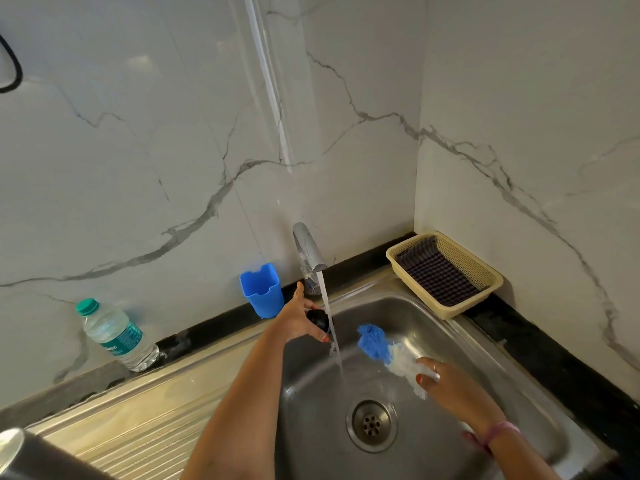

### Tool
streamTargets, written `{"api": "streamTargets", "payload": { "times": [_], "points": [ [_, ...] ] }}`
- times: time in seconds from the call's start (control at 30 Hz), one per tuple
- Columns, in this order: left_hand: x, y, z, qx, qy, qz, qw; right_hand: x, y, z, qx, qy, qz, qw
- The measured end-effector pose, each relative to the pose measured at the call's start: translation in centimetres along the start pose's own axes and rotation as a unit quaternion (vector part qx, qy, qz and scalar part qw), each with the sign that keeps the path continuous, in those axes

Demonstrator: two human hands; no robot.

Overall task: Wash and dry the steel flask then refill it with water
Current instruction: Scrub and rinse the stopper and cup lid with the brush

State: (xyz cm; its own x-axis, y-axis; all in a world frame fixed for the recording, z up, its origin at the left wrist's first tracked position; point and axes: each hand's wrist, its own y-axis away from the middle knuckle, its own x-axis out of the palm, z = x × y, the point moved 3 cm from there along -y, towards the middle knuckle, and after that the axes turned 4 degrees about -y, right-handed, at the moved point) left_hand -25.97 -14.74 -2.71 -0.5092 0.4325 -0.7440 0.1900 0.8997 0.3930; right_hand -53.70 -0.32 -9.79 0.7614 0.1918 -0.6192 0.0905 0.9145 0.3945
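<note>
Head view: a black cap [318,320] is gripped by the left hand [300,320] in the tap's stream [329,320], while a brush [388,355] is pinched by the right hand [450,386]. The cap should be turned slowly under the water so every side is rinsed.

Both forearms bare, no sleeves in view. Left hand [298,320]: orange-red polish on nails. Right hand [450,386]: same polish, thin ring on one finger; just behind it, a thin pink wrist band [498,432], possibly thread.

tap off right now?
No, a stream of water runs from the tap past the black cap in the left hand into the sink.
</note>
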Motion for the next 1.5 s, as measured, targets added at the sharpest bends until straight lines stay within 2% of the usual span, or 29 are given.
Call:
{"api": "streamTargets", "payload": {
  "times": [0.37,0.8,1.17,1.3,1.4,1.5],
  "points": [
    [0.2,-0.9,0.0,-0.014,0.067,0.017,0.998,0.4,-0.5,-0.7,0.009,0.000,-0.006,1.000],
    [0.7,-2.0,-0.6,-0.007,0.021,0.024,0.999,0.2,-0.4,-0.2,-0.002,-0.007,-0.008,1.000],
    [1.3,0.9,-0.3,0.079,-0.131,-0.037,0.988,-0.2,0.2,0.5,-0.008,0.011,0.001,1.000],
    [2.1,3.2,0.0,0.088,-0.055,-0.080,0.991,-0.5,0.6,0.8,-0.024,0.028,0.011,0.999],
    [3.3,4.9,0.5,0.068,-0.101,-0.089,0.989,-1.0,1.5,1.7,-0.052,0.010,0.022,0.998],
    [4.5,6.5,0.9,0.051,-0.098,-0.089,0.990,-1.4,2.4,2.6,-0.059,0.011,0.030,0.998]
  ]
}}
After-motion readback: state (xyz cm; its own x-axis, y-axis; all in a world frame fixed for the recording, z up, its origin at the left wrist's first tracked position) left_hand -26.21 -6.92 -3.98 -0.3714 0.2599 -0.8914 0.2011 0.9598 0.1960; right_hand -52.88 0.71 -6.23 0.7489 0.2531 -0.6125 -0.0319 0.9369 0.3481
